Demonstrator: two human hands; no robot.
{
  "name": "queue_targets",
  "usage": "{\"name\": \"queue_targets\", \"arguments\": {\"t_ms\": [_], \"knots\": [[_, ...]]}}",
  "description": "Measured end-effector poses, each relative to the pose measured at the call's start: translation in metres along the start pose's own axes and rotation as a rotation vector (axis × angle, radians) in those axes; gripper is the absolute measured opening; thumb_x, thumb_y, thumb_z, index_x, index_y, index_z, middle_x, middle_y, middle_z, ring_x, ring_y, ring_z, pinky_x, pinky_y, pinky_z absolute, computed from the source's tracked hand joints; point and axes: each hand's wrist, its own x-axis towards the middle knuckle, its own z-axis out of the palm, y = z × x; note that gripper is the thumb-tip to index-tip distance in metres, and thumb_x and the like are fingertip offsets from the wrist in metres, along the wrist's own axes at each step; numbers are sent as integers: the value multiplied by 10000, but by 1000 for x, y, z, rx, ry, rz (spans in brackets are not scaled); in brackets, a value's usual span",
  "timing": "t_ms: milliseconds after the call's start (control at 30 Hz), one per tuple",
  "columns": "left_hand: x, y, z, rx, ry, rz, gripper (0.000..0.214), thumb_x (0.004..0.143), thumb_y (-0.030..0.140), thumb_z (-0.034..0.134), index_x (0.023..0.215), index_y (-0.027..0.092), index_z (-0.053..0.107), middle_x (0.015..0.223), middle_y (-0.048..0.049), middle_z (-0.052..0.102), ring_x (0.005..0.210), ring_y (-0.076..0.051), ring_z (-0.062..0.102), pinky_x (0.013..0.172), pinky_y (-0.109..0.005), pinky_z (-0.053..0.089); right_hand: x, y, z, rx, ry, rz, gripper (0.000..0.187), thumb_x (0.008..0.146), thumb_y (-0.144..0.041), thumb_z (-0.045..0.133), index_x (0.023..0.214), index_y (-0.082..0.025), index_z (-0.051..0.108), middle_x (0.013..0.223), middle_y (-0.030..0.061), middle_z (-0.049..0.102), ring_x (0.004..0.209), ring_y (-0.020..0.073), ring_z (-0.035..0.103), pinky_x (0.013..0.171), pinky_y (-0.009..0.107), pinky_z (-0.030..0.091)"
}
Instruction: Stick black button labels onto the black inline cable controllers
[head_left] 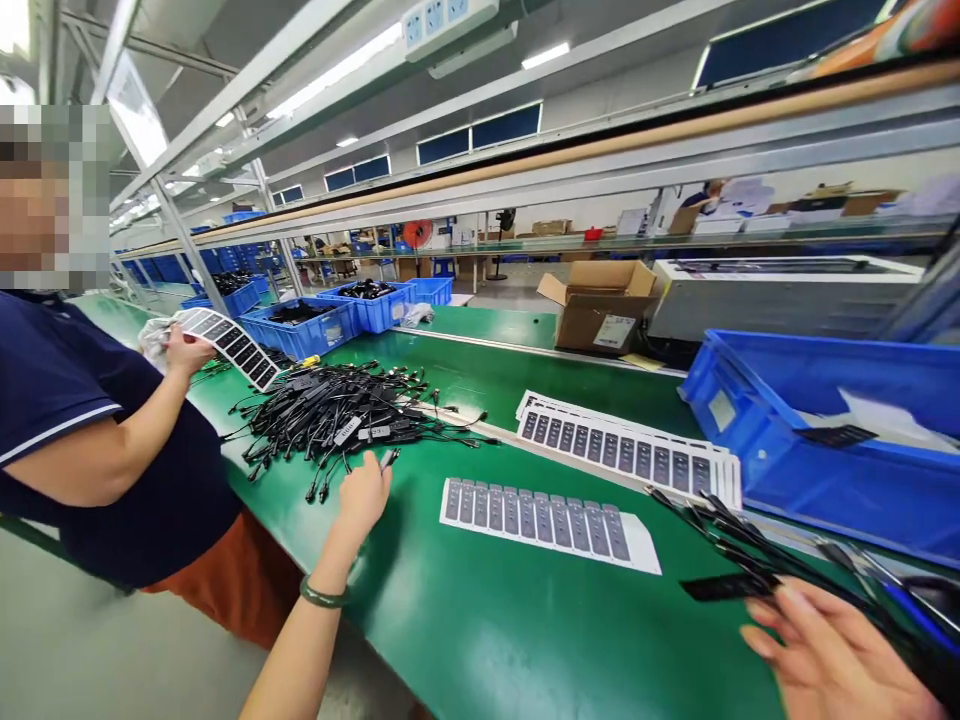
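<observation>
My left hand point(365, 495), with a green bangle at the wrist, is at the near edge of a heap of black cables point(322, 400). Its fingers are pinched at a small dark cable end point(390, 459), partly hidden by them. At the lower right, my right hand point(832, 640) has its thumb and fingers closed on a flat black module point(727, 586). More black cables point(750, 535) lie beside and behind that hand. Between my hands a white sheet of grey labels point(536, 515) lies flat on the green bench point(525, 630).
Stacked label sheets point(622, 445) lie behind the single sheet. A blue bin point(847, 480) stands at right, a cardboard box point(604, 305) at the back. At left a co-worker point(112, 430) holds a label sheet point(229, 345) near blue crates point(300, 330).
</observation>
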Motion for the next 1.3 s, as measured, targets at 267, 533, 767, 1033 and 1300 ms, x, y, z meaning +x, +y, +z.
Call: {"name": "queue_targets", "arguments": {"t_ms": [267,533,767,1033,1300], "knots": [[-23,85,55,-659,-474,93,301,896,424,492,1052,167,488,753,10,530,523,-73,493,493,-198,380,-17,-13,57,65,-80,47,410,673,-535,774,912,-244,610,822,-4,537,656,126,515,518,231,491],[-78,125,114,-1118,-950,-78,447,714,236,707,1074,185,446,934,-81,680,640,-100,613,580,-222,450,-16,-6,58,119,-81,30,291,763,-483,718,878,-243,601,702,-20,514,550,117,473,456,243,416],[-100,116,125,-1166,-1162,-125,636,673,145,752,1244,191,476,1011,-91,691,750,-186,711,682,-306,547,-24,2,66,84,-81,44,272,725,-434,772,810,-215,634,660,-30,542,452,78,451,404,218,386],[-109,114,130,-1144,-1290,-106,646,702,184,782,1276,210,488,919,-72,702,844,-230,723,764,-351,556,-33,8,69,-39,-134,55,253,728,-406,777,816,-199,662,625,-28,559,436,83,475,386,208,433],[-109,112,129,-1150,-1343,-83,621,757,248,773,1303,233,478,1027,-103,676,898,-255,720,757,-341,560,-32,7,68,-56,-132,79,217,759,-388,757,816,-204,656,610,-32,560,429,75,472,380,185,429]]}}
